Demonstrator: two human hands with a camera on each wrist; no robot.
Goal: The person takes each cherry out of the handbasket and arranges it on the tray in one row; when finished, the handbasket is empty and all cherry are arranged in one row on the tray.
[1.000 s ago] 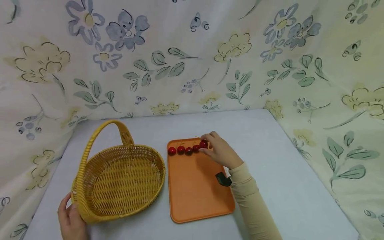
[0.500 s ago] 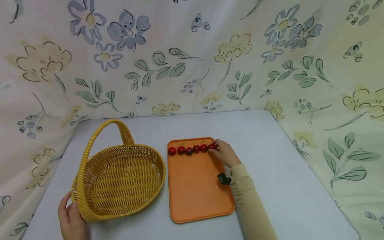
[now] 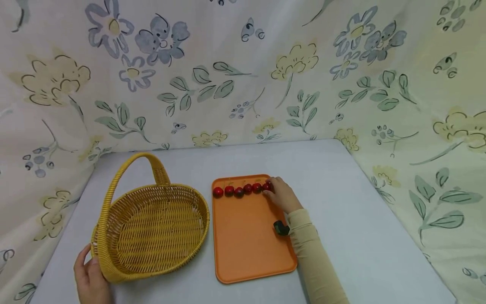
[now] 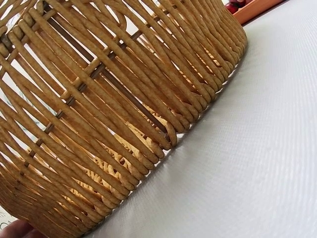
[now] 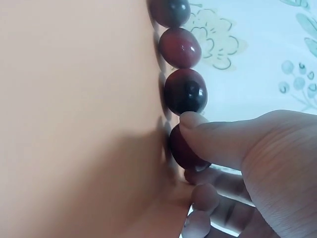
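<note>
Along the far edge of an orange tray [image 3: 250,236], several dark red cherries [image 3: 238,192] stand in a row. My right hand [image 3: 282,194] is at the row's right end, its thumb and fingers pinching the last cherry [image 5: 185,148], which sits right beside its neighbour in the right wrist view. At the left, a yellow wicker basket [image 3: 159,232] with a tall arched handle stands on the table. My left hand [image 3: 92,276] holds the basket's near left side, fingers at its wall. In the left wrist view the woven wall [image 4: 99,99] hides most of that hand.
The white-covered table [image 3: 341,211] carries the basket and tray side by side with a narrow gap between them. A floral cloth [image 3: 243,84] hangs behind and at the sides. A dark green object [image 3: 281,228] shows beside the right wrist, over the tray.
My right hand has left the second-to-last cherry and shifted right to the one at the row's end, which it nudged slightly left. The left hand and basket have stayed put.
</note>
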